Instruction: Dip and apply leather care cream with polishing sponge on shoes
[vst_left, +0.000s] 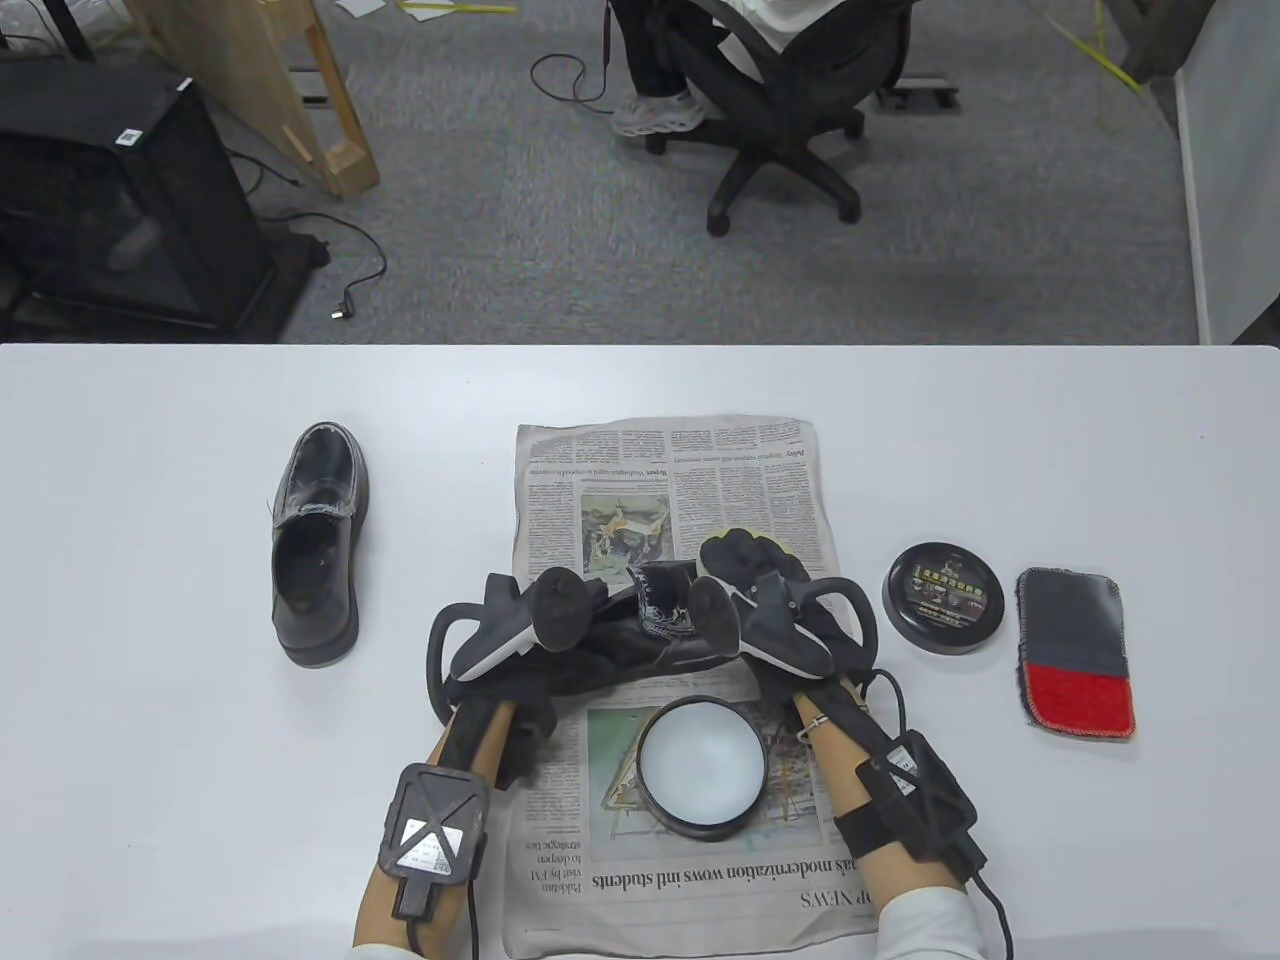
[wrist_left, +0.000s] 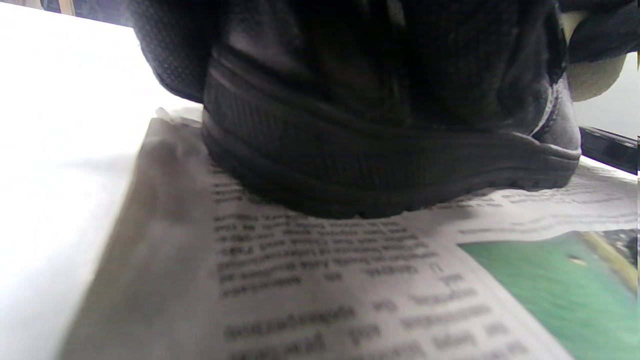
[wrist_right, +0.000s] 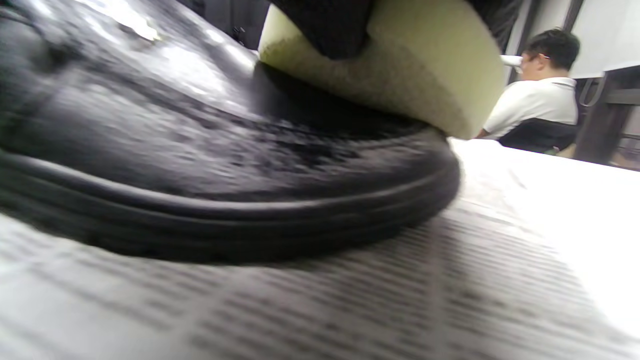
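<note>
1. The right hand (vst_left: 752, 572) is gripping the polishing sponge (wrist_right: 400, 65), fingers curled over its top, and is pressing the pale foam face onto the toe end of the shoe (vst_left: 660, 640).
2. The left hand (vst_left: 545, 615) is holding the heel end of the same shoe, steadying it on the newspaper (vst_left: 560, 500); how its fingers are wrapping the heel is hidden, so I cannot tell more.
3. The shoe is lying across the paper between the two hands, its long axis running left to right, toe toward the right hand.
4. The open tin of cream (vst_left: 700, 765) is sitting just nearer the person than the shoe, closer to the right hand, so a re-dip looks like a short pull back.
5. The second shoe (vst_left: 318, 540) is standing well apart on the left, nearer the left hand, its long axis pointing away from the person.
6. The tin lid (vst_left: 943, 598) and a cloth (vst_left: 1075, 650) are lying to the right.
</note>
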